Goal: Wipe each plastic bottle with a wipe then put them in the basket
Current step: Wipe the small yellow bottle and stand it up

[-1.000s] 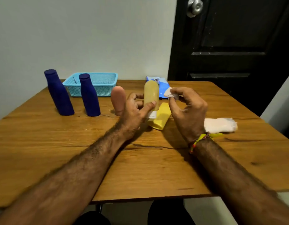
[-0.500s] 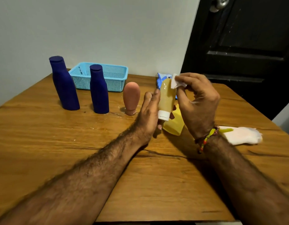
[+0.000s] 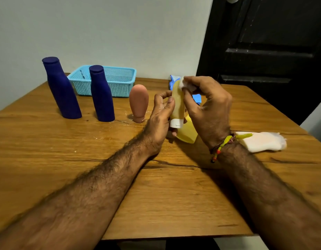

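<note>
At the centre of the frame a pale yellow bottle [image 3: 177,103] is held upright, white cap down, by the curled fingers of the left hand [image 3: 160,120]. A small white wipe [image 3: 186,85] is pinched in the right hand [image 3: 208,109] and pressed against the bottle's upper end. Behind them a yellow bottle [image 3: 187,133] lies on the wooden table [image 3: 84,150]. In the upper left, 2 blue bottles [image 3: 61,91] [image 3: 101,95] are stood before a blue basket [image 3: 118,82], with a pink bottle [image 3: 139,102] just right of them.
</note>
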